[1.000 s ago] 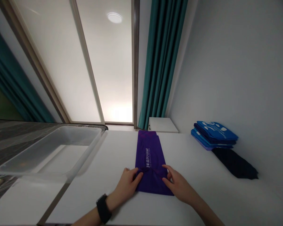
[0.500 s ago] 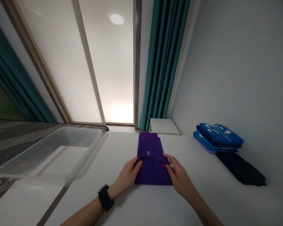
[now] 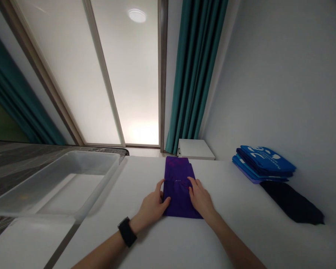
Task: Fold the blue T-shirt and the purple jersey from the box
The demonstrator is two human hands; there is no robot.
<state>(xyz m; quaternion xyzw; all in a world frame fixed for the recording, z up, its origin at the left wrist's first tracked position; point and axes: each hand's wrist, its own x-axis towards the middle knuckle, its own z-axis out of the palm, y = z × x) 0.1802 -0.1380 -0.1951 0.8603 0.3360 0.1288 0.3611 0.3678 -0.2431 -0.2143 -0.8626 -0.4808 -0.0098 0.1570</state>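
Note:
A folded purple cloth (image 3: 180, 203) lies flat on the white table in front of me, with a fold line and faint light print across its middle. My left hand (image 3: 154, 203) rests at its left edge, index finger and thumb spread apart, the thumb lying on the cloth. On the right side my right hand (image 3: 200, 196) presses its fingertips onto the cloth near the fold line, fingers slightly apart. A small reddish bit shows beside the right fingertips. The undersides of both hands are hidden.
A clear plastic bin (image 3: 81, 201) stands at the left of the white table (image 3: 123, 250). Toward the right wall sits a stack of folded blue cloths (image 3: 266, 162) with white print. A dark cloth (image 3: 292, 203) lies against it. Behind the table is a white cabinet (image 3: 196, 148).
The raised edge that both hands held has come down flat across the purple cloth. My right hand has moved inward over it, and my left index finger has stretched upward along the edge.

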